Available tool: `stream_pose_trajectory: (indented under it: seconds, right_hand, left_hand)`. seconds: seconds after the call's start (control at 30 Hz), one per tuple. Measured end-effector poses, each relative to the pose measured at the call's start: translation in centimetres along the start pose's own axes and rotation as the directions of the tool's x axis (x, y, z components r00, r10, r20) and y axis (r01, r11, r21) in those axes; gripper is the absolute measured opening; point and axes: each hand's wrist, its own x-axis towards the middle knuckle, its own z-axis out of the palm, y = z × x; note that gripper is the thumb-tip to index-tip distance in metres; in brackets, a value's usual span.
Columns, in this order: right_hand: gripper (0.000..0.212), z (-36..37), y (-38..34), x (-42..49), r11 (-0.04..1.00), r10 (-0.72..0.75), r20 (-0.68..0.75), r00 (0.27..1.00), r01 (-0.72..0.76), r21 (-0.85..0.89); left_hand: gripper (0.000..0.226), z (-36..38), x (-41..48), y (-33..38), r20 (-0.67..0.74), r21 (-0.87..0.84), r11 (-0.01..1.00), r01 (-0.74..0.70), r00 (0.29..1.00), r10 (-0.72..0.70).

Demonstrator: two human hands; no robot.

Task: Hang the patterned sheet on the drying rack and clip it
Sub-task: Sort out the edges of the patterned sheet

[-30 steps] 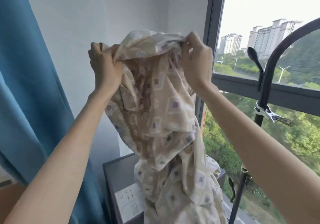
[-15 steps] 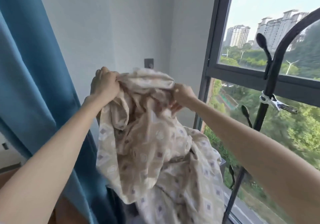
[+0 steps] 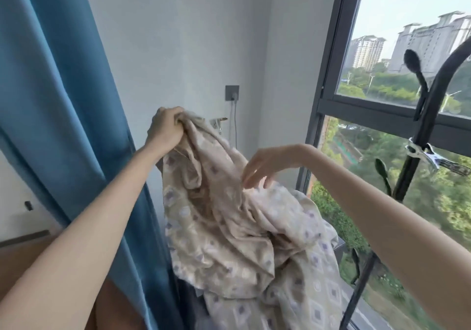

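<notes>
The patterned sheet (image 3: 237,230), beige with small purple and white squares, hangs bunched in front of me. My left hand (image 3: 167,129) grips its top edge, held up near the wall. My right hand (image 3: 265,166) hovers with loose, spread fingers just above a fold of the sheet, fingertips at or near the cloth, holding nothing. The black drying rack (image 3: 418,136) stands at the right by the window, its curved top bar rising to the frame's edge. A metal clip (image 3: 430,157) is clamped on the rack's upright.
A blue curtain (image 3: 58,100) hangs at the left. Black pegs (image 3: 415,72) stick out from the rack pole. A wall socket with a cable (image 3: 232,94) sits behind the sheet. A large window (image 3: 356,115) fills the right side.
Both hands came down from head height with the sheet. My right hand let go of the top edge and moved lower and right; the left still grips it.
</notes>
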Motion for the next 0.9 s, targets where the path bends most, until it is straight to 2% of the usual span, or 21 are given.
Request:
stream_pose_trajectory:
  seconds: [0.03, 0.07, 0.13, 0.17, 0.2, 0.23, 0.27, 0.33, 0.43, 0.47, 0.5, 0.53, 0.57, 0.6, 0.63, 0.67, 0.7, 0.73, 0.77, 0.83, 0.9]
  right_hand:
    - [0.015, 0.2, 0.3, 0.4, 0.999, -0.032, -0.060, 0.998, 0.033, 0.013]
    - [0.019, 0.3, 0.7, 0.9, 0.998, -0.062, -0.207, 0.976, 0.065, 0.012]
    - [0.039, 0.8, 1.4, 2.2, 0.994, -0.108, -0.495, 0.862, 0.111, -0.025]
    - [0.059, 1.3, 1.6, 2.7, 0.993, -0.113, -0.507, 0.854, 0.119, -0.021]
    - [0.076, 2.0, 1.7, 3.2, 0.994, -0.094, -0.434, 0.896, 0.107, 0.006]
    - [0.080, 2.9, 1.7, 3.7, 0.997, -0.063, -0.330, 0.942, 0.074, 0.023]
    - [0.068, 3.8, 1.7, 4.0, 0.999, -0.032, -0.243, 0.970, 0.037, 0.014]
    - [0.025, 5.2, 1.9, 4.3, 0.999, 0.035, -0.181, 0.983, -0.037, -0.007]
    - [0.002, 5.2, 3.6, 4.0, 0.985, 0.068, -0.363, 0.930, -0.120, -0.125]
    - [0.006, 4.4, 4.2, 3.6, 0.976, 0.072, -0.476, 0.876, -0.160, -0.147]
    - [0.016, 3.4, 4.5, 3.0, 0.977, 0.071, -0.628, 0.775, -0.180, -0.113]
    - [0.024, 2.2, 4.2, 2.0, 0.986, 0.075, -0.778, 0.623, -0.162, -0.035]
    - [0.030, 0.8, 3.4, 0.8, 0.994, 0.069, -0.902, 0.427, -0.109, 0.025]
    - [0.034, -0.6, 2.1, -0.7, 0.999, 0.033, -0.974, 0.223, -0.046, 0.023]
    - [0.038, -1.9, 0.8, -2.1, 1.000, -0.016, -0.998, 0.062, -0.001, -0.016]
    - [0.040, -2.8, -0.4, -3.1, 0.998, -0.064, -0.998, -0.028, 0.022, -0.064]
    - [0.038, -3.1, -1.1, -3.5, 0.994, -0.104, -0.993, -0.050, 0.018, -0.105]
    - [0.034, -2.9, -1.3, -3.5, 0.988, -0.153, -0.988, -0.016, -0.021, -0.152]
    - [0.027, -2.2, -0.8, -3.1, 0.974, -0.209, -0.976, 0.058, -0.075, -0.213]
    - [0.020, -0.4, 1.0, -2.1, 0.943, -0.264, -0.943, 0.202, -0.152, -0.297]
    - [0.028, 1.3, 2.2, -1.6, 0.919, -0.308, -0.907, 0.288, -0.158, -0.362]
  left_hand:
    - [0.042, 0.3, -0.5, 0.0, 0.025, -0.039, 0.999, -0.030, 0.999, 0.031]
    - [0.045, 0.4, -0.9, 0.2, 0.047, -0.076, 0.995, -0.069, 0.996, 0.072]
    - [0.048, 0.4, -1.5, 0.8, 0.078, -0.124, 0.981, -0.151, 0.984, 0.161]
    - [0.049, 0.3, -1.5, 1.0, 0.077, -0.140, 0.973, -0.184, 0.978, 0.196]
    - [0.048, 0.2, -1.5, 1.3, 0.073, -0.145, 0.968, -0.203, 0.974, 0.215]
    - [0.047, 0.1, -1.5, 1.5, 0.069, -0.139, 0.968, -0.209, 0.973, 0.220]
    - [0.046, 0.1, -1.6, 1.7, 0.064, -0.126, 0.969, -0.215, 0.972, 0.224]
    - [0.045, 0.1, -1.5, 1.9, 0.058, -0.126, 0.963, -0.238, 0.967, 0.247]
    - [0.042, 0.3, -1.6, 1.2, 0.030, -0.092, 0.984, -0.155, 0.987, 0.158]
    - [0.042, 0.4, -1.7, 0.5, 0.004, -0.061, 0.993, -0.103, 0.995, 0.103]
    - [0.042, 0.2, -1.9, 0.0, -0.018, -0.024, 0.999, -0.046, 0.999, 0.045]
    - [0.040, 0.1, -2.1, -0.5, -0.029, 0.023, 1.000, -0.007, 1.000, 0.007]
    - [0.036, 0.0, -2.4, -1.0, -0.012, 0.104, 0.994, 0.026, 1.000, -0.025]
    - [0.033, -0.1, -2.6, -1.1, 0.046, 0.220, 0.975, 0.036, 0.998, -0.047]
    - [0.043, -0.1, -2.7, -1.0, 0.152, 0.330, 0.944, 0.029, 0.985, -0.084]
    - [0.063, -0.2, -2.9, -0.7, 0.282, 0.385, 0.923, 0.004, 0.952, -0.122]
    - [0.081, -0.5, -3.0, -0.1, 0.409, 0.370, 0.929, -0.010, 0.900, -0.153]
    - [0.091, -0.9, -3.1, 0.5, 0.513, 0.281, 0.960, -0.003, 0.846, -0.147]
    - [0.096, -1.4, -3.3, 1.1, 0.575, 0.144, 0.989, 0.027, 0.811, -0.107]
    - [0.092, -1.9, -3.6, 2.0, 0.580, -0.100, 0.992, 0.078, 0.814, -0.006]
    - [0.084, -1.2, -4.2, 3.5, 0.542, -0.127, 0.990, 0.068, 0.840, 0.012]
